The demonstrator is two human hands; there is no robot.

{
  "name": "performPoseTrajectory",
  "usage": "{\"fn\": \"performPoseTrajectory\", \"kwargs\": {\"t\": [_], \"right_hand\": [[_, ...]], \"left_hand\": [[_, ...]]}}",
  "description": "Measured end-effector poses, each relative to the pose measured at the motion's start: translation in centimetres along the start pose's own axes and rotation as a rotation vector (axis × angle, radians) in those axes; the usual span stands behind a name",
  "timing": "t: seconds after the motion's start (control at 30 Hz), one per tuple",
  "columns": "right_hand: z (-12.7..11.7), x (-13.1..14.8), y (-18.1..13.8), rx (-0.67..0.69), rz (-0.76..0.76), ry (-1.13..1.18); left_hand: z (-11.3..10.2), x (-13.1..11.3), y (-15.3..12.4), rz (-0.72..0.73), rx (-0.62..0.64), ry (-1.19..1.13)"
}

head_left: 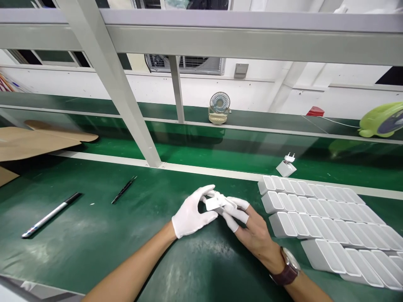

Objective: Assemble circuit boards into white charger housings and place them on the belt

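Observation:
Over the middle of the green tabletop, both hands meet at a small white plastic charger part [217, 203], with a grey area on its underside. My left hand [192, 214], in a white glove, pinches it from the left between thumb and fingers. From the right, my right hand [252, 224] grips the same part with fingers in white finger cots. The fingers cover some of it, so its full shape is hidden. A white adapter casing [286, 169] with a two-pin plug piece [289, 157] on top stands beyond my right hand.
Several rows of white rectangular casings [317, 226] fill the right side. A marker [50, 216] and black tweezers [124, 189] lie left. Brown cardboard [37, 140] sits far left. A metal post [116, 88] rises behind; a small fan [219, 107] stands on the back ledge.

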State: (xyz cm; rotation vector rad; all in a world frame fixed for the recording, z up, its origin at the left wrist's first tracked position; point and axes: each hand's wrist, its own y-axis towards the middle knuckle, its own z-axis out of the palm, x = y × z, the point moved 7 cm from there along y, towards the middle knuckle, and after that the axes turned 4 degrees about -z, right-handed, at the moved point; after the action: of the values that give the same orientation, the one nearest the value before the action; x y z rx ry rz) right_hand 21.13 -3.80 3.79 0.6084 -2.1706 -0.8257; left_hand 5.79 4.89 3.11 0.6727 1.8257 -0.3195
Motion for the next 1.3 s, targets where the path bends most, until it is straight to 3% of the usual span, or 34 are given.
{"fn": "performPoseTrajectory", "kwargs": {"t": [0.17, 0.37, 0.53, 0.7, 0.8, 1.3], "right_hand": [[1.9, -0.6, -0.6, 0.276, 0.047, 0.022], [2.3, -1.4, -1.1, 0.137, 0.107, 0.126], [2.8, -4.5, -2.3, -0.136, 0.68, 0.765], [4.5, -4.2, -2.7, -0.049, 0.923, 1.098], [5.0, -4.3, -3.0, -0.05, 0.946, 1.121], [5.5, -4.3, -3.6, -0.043, 0.931, 1.078]], "left_hand": [[-0.3, 0.5, 0.1, -0.008, -0.045, -0.029], [0.6, 1.2, 0.4, -0.026, 0.034, 0.059], [1.2, 1.2, 0.3, -0.075, -0.01, 0.154], [2.2, -0.6, -0.7, 0.109, -0.091, 0.259], [2.7, -1.4, -1.1, 0.204, -0.1, 0.264], [2.4, -1.9, -1.3, 0.239, -0.075, 0.262]]}}
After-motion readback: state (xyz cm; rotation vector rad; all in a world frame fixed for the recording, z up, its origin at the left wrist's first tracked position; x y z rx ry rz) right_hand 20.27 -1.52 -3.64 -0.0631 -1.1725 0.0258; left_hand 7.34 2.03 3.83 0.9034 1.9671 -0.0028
